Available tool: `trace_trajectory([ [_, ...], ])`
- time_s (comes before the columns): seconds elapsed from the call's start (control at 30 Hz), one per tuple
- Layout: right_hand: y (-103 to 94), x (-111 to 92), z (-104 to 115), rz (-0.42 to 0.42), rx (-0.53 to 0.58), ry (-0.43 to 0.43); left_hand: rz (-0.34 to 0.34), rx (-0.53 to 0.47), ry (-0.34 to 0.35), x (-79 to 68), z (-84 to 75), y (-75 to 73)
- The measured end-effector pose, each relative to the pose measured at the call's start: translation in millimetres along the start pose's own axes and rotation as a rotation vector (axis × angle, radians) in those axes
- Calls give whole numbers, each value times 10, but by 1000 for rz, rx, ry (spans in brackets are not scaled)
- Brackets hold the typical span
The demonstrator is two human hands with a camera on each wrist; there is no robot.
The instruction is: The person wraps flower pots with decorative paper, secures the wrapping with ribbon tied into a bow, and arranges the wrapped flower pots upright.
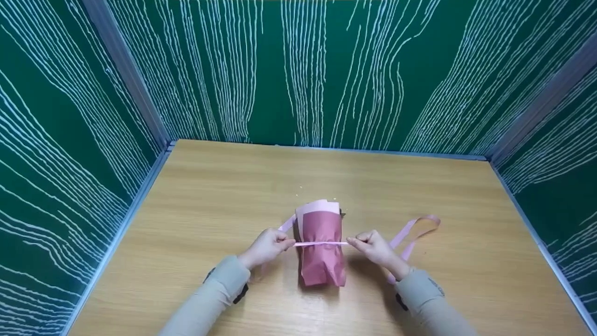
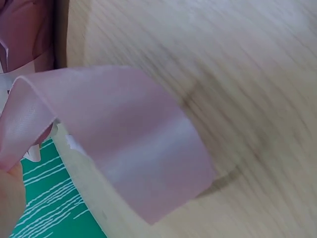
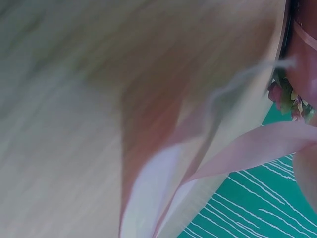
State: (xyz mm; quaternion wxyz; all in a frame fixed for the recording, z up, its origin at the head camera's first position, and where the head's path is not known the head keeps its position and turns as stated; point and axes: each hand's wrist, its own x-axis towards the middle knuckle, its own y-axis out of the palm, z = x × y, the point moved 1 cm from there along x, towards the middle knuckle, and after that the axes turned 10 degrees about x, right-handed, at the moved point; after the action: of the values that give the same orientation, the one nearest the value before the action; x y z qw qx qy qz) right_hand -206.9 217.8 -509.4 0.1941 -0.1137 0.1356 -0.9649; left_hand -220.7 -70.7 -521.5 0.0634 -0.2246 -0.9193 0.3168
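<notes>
A small bouquet wrapped in pink paper (image 1: 322, 225) lies on the table, its paler pink inner layer showing at the far end. Across its middle runs a pink ribbon (image 1: 322, 243), stretched straight and gathering the paper. My left hand (image 1: 267, 247) pinches the ribbon on the left side, and my right hand (image 1: 377, 249) pinches it on the right. In the left wrist view a wide loose ribbon tail (image 2: 133, 124) curves down. Another ribbon length (image 3: 257, 146) leads to my right fingers in the right wrist view, where flowers and leaves (image 3: 290, 99) peek out beside the wrapping.
The wooden table (image 1: 224, 186) is bounded by green walls (image 1: 266, 93) with white wavy lines and metal edge frames. A looped ribbon tail (image 1: 410, 228) trails right of the right hand. Tiny white specks lie beyond the bouquet.
</notes>
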Motion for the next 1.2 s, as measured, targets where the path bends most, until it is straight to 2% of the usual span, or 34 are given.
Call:
trace_trajectory([
  [0.23,25,6,30,-13,-32,53,-2,-11,-18,11,26,11],
  [0.37,32,19,62,-14,-71,78,0,9,-6,20,34,11],
  [0.47,21,6,53,-23,-83,82,46,-2,5,26,34,31],
  [0.57,8,-21,-3,-25,-63,74,101,-57,0,27,32,76],
  [0.67,7,-45,-62,-24,-34,74,125,-112,-13,18,32,113],
  [0.87,17,-54,-88,-65,-12,95,95,-129,-15,30,0,122],
  [0.97,21,-48,-83,-77,-8,98,79,-187,-33,50,-41,125],
  [1.2,11,-51,-74,-60,17,110,62,-403,-71,114,-127,178],
])
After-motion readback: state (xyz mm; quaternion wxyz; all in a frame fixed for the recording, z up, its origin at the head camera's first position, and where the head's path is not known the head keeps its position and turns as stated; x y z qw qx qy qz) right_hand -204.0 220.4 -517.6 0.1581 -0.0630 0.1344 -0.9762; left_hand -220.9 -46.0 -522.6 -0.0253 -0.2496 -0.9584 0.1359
